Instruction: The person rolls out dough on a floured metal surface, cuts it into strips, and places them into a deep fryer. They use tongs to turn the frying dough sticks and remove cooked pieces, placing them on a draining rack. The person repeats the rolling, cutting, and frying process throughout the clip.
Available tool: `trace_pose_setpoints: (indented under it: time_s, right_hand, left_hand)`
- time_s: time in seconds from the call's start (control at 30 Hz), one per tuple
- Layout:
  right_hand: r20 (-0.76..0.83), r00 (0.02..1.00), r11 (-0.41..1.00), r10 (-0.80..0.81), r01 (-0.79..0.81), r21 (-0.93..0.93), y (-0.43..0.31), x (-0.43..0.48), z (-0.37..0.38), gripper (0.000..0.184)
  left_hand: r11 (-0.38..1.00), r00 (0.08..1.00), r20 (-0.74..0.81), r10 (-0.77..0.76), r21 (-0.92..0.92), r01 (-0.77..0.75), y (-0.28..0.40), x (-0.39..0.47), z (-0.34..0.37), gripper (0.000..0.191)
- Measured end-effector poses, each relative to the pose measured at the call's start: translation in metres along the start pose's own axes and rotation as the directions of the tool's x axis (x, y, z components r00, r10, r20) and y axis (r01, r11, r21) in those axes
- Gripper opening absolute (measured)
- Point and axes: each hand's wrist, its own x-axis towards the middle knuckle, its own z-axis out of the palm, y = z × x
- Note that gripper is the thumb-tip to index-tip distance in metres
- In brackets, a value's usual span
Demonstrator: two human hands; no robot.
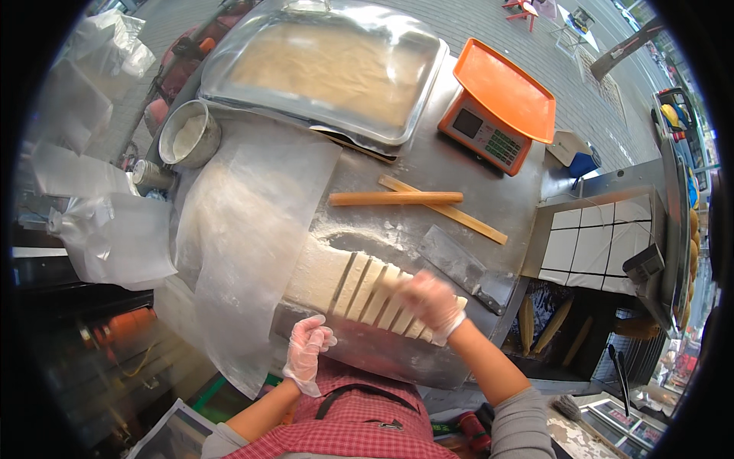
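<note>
Floured dough (318, 275) lies on the metal worktop, its left part whole and its right part cut into several parallel strips (375, 295). My right hand (427, 301), in a clear plastic glove, is over the strips and blurred; whether its fingers hold one cannot be told. My left hand (309, 347), gloved likewise, hovers at the front edge below the dough, fingers curled loosely with nothing visible in them. A cleaver (456, 261) lies flat right of the strips. Behind the dough, a wooden rolling pin (395, 198) rests across a flat wooden stick (473, 222). Plastic sheeting (241, 229) covers dough at the left.
A clear-lidded tray (327, 74) stands at the back, with an orange scale (487, 126) to its right. A metal bowl of flour (192, 135) is at the left. Frying oil (550, 327) with long dough sticks lies at the right, beside metal tongs (619, 370).
</note>
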Motion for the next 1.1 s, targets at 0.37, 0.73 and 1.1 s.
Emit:
trace_pose_setpoints:
  time_s: [0.37,0.73,1.1]
  right_hand:
    - [0.255,0.964,0.996,-0.071,0.056,0.066,-0.039,0.064,0.010,0.014]
    - [-0.359,0.806,0.872,0.470,-0.361,0.331,0.032,0.040,0.001,0.014]
    - [-0.612,0.400,0.698,0.682,-0.606,0.382,-0.018,-0.053,0.019,0.052]
  left_hand:
    - [0.995,0.998,0.052,-0.037,0.096,0.032,0.030,0.023,-0.031,0.036]
    - [0.991,0.977,0.193,-0.086,0.120,0.064,0.041,0.039,-0.020,0.031]
    - [0.744,0.621,0.525,-0.582,0.035,0.668,0.012,0.064,0.085,0.065]
